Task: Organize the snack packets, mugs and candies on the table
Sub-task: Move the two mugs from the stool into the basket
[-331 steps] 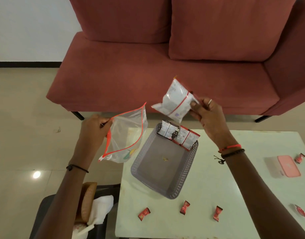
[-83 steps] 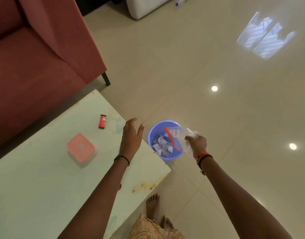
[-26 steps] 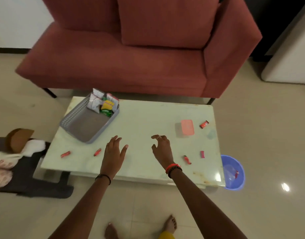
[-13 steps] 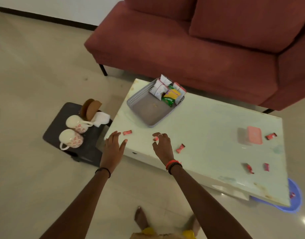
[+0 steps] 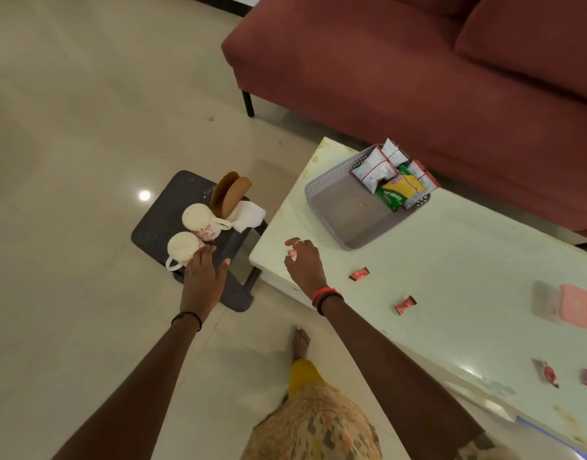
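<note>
Left hand: fingers spread and open, holding nothing, palm down over the dark stool, fingertips just at the near mug; whether they touch it cannot be told. Right hand: fingers loosely curled, open, over the near left corner of the table, a red candy showing under the fingers; whether it is pinched or merely lying beneath them cannot be told. Near mug: white with red flower print, on the stool, handle toward the camera. Far mug: same pattern, just behind the near one, handle to the right. Behind the mugs on the stool: two brown discs standing on edge and a white cloth. Table: pale top, to the right of the stool. Grey basket: at the table's far left corner, snack packets standing bunched at its far end, white, yellow and green among them. Loose candies in red wrappers on the table: one near the right hand, one further right, two near the front edge at far right. Pink box: lying on the table at right. Red sofa: behind the table.
</note>
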### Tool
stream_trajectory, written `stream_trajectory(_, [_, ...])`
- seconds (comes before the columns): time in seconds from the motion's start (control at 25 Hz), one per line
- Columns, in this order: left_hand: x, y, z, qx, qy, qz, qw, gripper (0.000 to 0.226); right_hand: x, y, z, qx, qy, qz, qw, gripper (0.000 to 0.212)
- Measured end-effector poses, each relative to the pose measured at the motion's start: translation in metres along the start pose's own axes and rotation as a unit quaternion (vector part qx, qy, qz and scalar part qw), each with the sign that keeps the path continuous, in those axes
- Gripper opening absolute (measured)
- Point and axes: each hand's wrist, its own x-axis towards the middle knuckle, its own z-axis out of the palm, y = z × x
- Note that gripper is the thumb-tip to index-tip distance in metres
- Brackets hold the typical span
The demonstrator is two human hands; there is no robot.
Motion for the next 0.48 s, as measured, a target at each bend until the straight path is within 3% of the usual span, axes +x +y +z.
stream_trajectory(0.2, [0.038,-0.025,0.004,0.029,0.014,-0.049,0.998,0.051,0.057,-0.026,0.033,-0.028,-0.056,-0.022,0.998,0.038])
stream_trajectory(0.48, [0.078,-0.071,0.007,0.07,0.0,-0.149,0.986,0.083,0.124,-0.063,0.074,-0.093,-0.131,-0.082,0.984,0.042])
